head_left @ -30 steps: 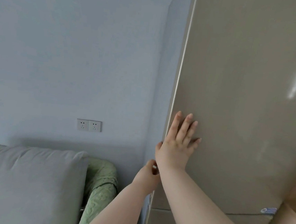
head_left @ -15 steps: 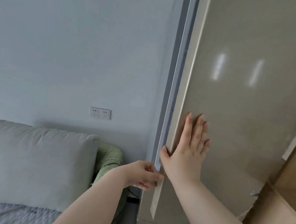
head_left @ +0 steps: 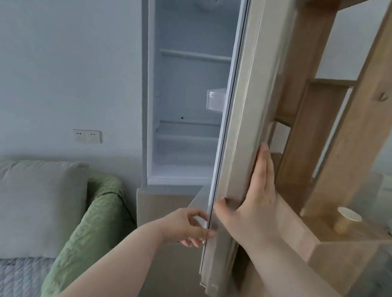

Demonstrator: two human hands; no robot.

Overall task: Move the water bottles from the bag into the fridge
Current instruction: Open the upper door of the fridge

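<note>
Door-opening step of the bottle run: I hold the fridge (head_left: 187,99) door (head_left: 242,129) swung well out from the cabinet. My left hand (head_left: 187,229) curls its fingers round the door's inner edge near its lower end. My right hand (head_left: 257,202) presses flat on the door's outer face, fingers straight and together, thumb across the edge. Neither bottles nor bag are in view. Next, I judge, I must release the door and reach for the bag.
</note>
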